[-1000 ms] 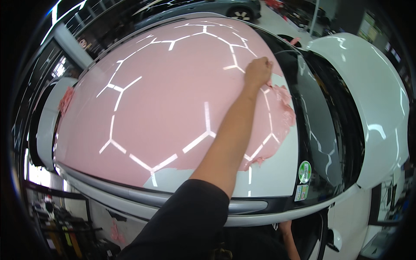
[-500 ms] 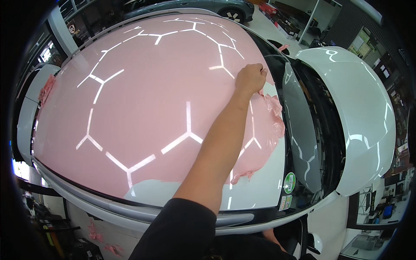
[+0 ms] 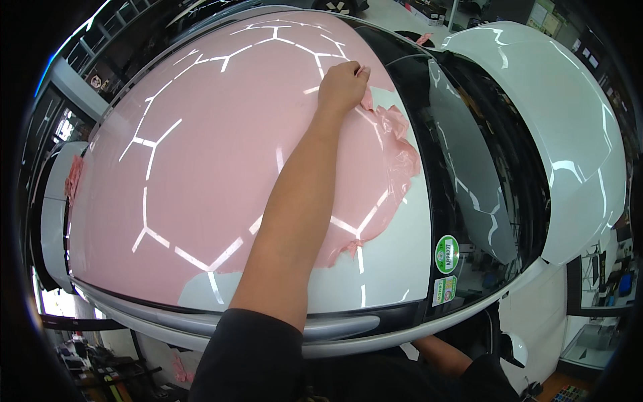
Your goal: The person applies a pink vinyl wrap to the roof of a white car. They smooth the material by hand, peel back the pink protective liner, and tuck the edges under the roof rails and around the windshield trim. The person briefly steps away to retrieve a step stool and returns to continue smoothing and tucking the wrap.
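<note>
Thin pink film (image 3: 221, 141) covers most of a white car roof (image 3: 375, 278). My left hand (image 3: 343, 86) reaches across the roof with its fingers closed in a pinch on the film's edge, near the windshield side. Below the hand, the loose edge hangs wrinkled and folded. Bare white paint shows along the windshield side and in a patch at the near edge. Of my right arm, only the forearm (image 3: 445, 354) shows, low at the near side of the car; the roof edge hides the hand.
The dark windshield (image 3: 462, 167) carries two green stickers and leads to the white hood (image 3: 549, 127). A silver roof rail (image 3: 335, 327) runs along the near edge. Crumpled pink film (image 3: 74, 177) hangs at the rear, more lies on the floor (image 3: 179, 368). Another car stands beyond.
My left hand has drawn back from the windshield, away to the left, pulling the film's edge along. More white paint shows between film and windshield. The whole view has shifted too.
</note>
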Available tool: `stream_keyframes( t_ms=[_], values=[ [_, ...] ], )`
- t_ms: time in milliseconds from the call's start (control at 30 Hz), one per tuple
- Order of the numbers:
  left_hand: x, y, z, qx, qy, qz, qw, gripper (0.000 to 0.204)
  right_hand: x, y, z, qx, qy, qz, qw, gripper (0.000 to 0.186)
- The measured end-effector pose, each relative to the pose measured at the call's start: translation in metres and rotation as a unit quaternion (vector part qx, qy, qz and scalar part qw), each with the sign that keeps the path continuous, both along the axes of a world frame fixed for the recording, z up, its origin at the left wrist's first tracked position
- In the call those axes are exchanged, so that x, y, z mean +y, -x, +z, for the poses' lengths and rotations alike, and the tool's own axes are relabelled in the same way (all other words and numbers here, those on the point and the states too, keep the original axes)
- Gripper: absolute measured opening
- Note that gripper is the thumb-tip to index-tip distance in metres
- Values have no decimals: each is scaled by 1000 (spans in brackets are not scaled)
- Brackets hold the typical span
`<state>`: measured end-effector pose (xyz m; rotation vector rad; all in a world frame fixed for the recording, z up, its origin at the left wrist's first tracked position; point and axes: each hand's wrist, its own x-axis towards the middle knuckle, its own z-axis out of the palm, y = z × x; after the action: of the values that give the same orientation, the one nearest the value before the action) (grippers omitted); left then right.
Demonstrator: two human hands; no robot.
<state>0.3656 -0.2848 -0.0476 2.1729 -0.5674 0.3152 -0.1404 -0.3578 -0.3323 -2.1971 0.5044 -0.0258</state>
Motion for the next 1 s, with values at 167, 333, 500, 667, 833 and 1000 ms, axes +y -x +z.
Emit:
stream_keyframes(
  t_ms=[167,333,500,667,833,1000],
  values=[
    [-1,-4,0,27,13,-10,999,36,-4,14,11,35,13,27,999,24],
    [2,-8,-1,30,13,-18,999,33,-20,42,31,98,34,80,991,24],
    [1,-5,-7,22,20,-25,999,33,-36,58,50,158,64,131,977,24],
    [-4,1,0,33,17,-21,999,34,-43,67,59,196,77,155,965,25],
    [-3,-2,-6,50,30,-9,998,31,-47,76,64,217,87,165,958,25],
    [0,-1,-10,40,23,-10,999,30,-44,83,61,217,89,167,958,25]
  ],
)
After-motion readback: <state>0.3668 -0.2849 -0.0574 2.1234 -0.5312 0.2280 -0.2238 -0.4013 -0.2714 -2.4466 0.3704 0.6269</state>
